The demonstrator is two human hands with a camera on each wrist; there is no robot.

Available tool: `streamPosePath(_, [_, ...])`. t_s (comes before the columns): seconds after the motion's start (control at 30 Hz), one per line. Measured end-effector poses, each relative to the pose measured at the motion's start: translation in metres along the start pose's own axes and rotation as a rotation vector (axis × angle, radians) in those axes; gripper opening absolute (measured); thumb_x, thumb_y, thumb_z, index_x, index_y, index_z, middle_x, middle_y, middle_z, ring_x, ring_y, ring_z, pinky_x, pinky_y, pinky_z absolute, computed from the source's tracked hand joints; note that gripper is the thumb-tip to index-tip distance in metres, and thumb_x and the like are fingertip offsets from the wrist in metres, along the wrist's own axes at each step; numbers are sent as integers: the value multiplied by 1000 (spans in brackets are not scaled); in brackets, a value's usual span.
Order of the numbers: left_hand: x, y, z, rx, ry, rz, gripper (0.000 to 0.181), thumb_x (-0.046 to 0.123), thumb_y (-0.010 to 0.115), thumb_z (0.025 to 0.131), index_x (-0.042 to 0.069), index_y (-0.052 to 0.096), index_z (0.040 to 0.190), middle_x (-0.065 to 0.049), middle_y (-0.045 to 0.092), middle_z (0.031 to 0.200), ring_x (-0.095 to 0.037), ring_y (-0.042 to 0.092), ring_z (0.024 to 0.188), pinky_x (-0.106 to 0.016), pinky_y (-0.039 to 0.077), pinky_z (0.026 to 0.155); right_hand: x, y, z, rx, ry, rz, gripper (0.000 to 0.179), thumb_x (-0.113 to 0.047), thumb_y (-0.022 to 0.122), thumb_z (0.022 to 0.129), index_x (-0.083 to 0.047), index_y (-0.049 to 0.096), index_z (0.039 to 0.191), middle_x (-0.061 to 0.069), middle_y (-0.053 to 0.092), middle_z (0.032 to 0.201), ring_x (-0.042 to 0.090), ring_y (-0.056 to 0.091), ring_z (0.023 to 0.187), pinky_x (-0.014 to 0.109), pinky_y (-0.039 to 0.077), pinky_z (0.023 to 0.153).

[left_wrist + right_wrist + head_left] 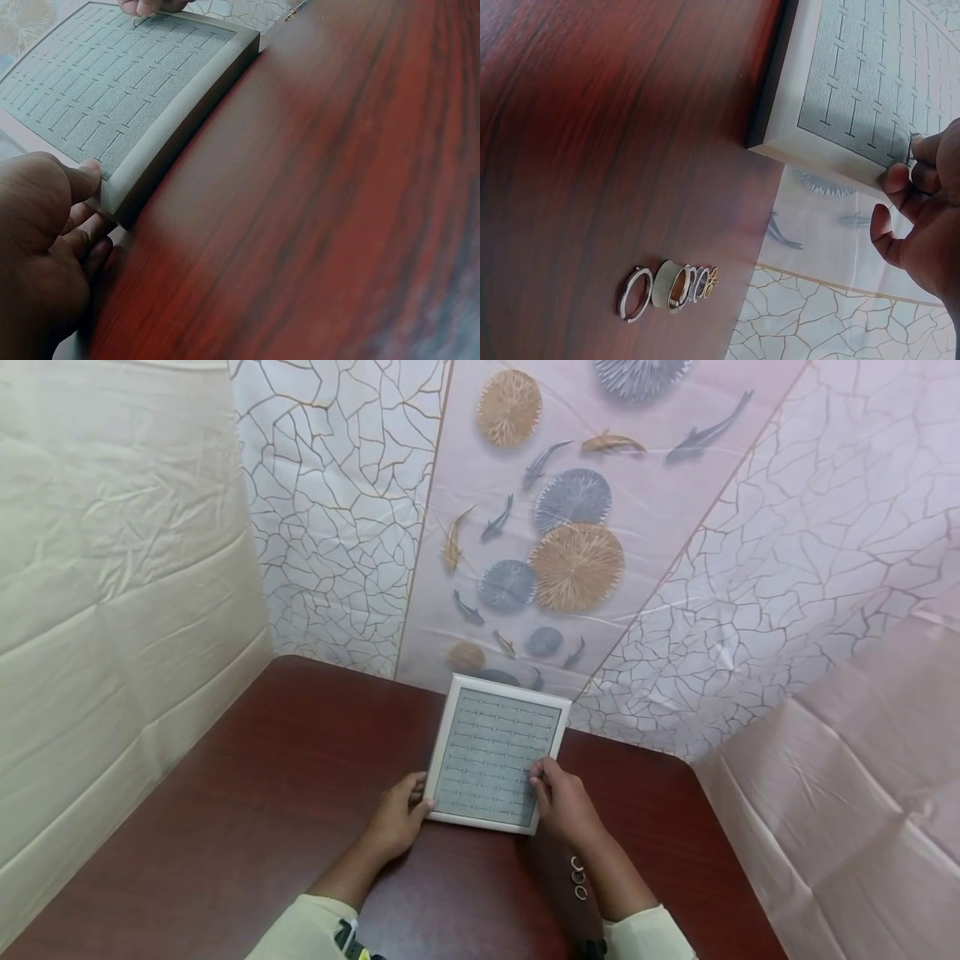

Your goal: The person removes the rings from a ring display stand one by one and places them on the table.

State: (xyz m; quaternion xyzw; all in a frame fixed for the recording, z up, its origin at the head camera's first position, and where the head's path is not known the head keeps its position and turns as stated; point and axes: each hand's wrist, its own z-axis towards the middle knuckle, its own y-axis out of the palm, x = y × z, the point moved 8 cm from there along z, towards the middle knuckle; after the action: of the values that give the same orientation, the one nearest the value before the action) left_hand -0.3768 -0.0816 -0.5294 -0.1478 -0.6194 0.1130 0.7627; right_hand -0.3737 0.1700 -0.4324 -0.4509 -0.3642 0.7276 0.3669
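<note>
A ring display tray (491, 824) with a pale frame and a grey slotted pad (127, 82) lies tilted on the table. At its near left corner, my left hand (397, 818) grips the frame, thumb on top and fingers at the side and below. Over the right side of the pad, my right hand (564, 797) pinches a small thin ring (910, 150) at a slot; the fingertips hide most of it. Nearer the right forearm, several loose rings stand in a row on the table, among them a silver ring (635, 295) and a gold ring (711, 282).
The dark red wooden table (315, 760) has a patterned cloth (330, 527) hanging behind it. Pale cloths also hang on the left (112, 610) and right (847, 777). A watch (348, 937) is on the left wrist.
</note>
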Motion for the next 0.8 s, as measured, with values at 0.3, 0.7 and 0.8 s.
streamPosePath(0.3, [3,1,-1,10,26,-6,47,10,67,94,0,52,137,-18,67,123,-30,64,114,-48,52,99,1,-2,-6,-13,-36,40,4,-14,58,100,-15,54,100,-4,54,72,9,48,60,21,43,56])
streamPosePath(0.7, [1,1,-1,-1,-4,14,48,13,67,94,2,52,139,-16,67,121,-29,63,115,-48,51,101,9,-4,-17,-64,-13,67,10,-21,54,103,-11,55,103,-5,48,70,6,43,57,21,41,53])
streamPosePath(0.8, [1,1,-1,-7,-8,23,49,14,66,95,2,51,140,-17,66,122,-30,62,116,-49,50,101,13,-5,-20,-68,2,83,8,-19,55,102,-11,56,104,-5,48,69,6,42,56,21,41,52])
